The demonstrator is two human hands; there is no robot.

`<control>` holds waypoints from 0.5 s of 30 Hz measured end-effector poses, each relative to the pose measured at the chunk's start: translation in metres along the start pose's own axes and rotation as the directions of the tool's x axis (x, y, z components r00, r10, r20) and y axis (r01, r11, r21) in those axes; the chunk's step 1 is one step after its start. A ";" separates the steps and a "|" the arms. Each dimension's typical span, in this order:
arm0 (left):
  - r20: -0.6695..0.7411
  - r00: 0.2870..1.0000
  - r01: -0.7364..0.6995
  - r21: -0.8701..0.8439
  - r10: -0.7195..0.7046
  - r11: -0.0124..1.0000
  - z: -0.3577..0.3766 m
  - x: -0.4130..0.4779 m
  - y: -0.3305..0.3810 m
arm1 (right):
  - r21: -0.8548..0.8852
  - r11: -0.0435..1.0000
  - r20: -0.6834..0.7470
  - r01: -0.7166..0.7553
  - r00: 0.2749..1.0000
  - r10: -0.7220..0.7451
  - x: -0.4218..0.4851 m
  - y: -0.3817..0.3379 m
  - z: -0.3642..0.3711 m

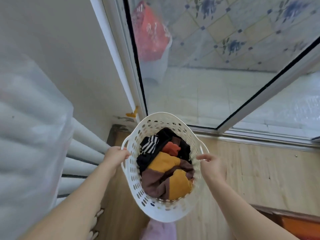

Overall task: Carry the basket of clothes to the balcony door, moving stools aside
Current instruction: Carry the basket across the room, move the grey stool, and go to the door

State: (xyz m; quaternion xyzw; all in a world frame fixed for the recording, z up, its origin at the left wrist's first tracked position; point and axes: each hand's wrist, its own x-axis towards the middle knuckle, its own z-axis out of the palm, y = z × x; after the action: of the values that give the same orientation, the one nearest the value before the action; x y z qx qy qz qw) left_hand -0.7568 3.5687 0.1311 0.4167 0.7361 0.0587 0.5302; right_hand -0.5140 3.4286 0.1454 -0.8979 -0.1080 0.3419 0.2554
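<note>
Below, left hand (116, 155) gripping the white perforated plastic basket (133, 186) rim, right hand (213, 168) open beside it, far handle half hidden

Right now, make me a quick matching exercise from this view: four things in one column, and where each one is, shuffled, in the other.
1. basket
2. left hand
3. red bag
4. radiator

A. behind the glass
B. left, by the wall
C. gripping a handle
D. on the floor at the door

Pairs: 1-D, 2-C, 3-A, 4-B
</note>
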 end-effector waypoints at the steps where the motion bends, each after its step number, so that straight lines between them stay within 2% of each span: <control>1: 0.006 1.000 -0.004 0.017 0.004 1.000 0.002 0.014 0.007 | -0.001 1.000 -0.002 -0.017 1.000 0.017 0.011 -0.005 0.007; 4: 0.023 1.000 0.005 0.037 -0.005 0.999 0.014 0.062 0.023 | 0.013 0.998 0.001 -0.065 0.998 0.065 0.048 -0.017 0.031; 8: 0.021 0.998 0.055 0.016 -0.056 0.998 0.033 0.121 0.037 | -0.053 0.995 0.029 -0.083 0.996 0.085 0.093 -0.028 0.062; 15: 0.008 0.998 0.061 0.037 -0.061 0.997 0.069 0.190 0.058 | -0.089 0.988 0.039 -0.128 0.990 0.132 0.156 -0.034 0.093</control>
State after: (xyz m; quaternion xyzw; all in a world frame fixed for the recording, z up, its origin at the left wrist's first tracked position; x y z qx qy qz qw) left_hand -0.6851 3.7103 -0.0068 0.4040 0.7471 0.0270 0.5272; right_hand -0.4611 3.5504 0.0169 -0.9054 -0.0693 0.3728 0.1911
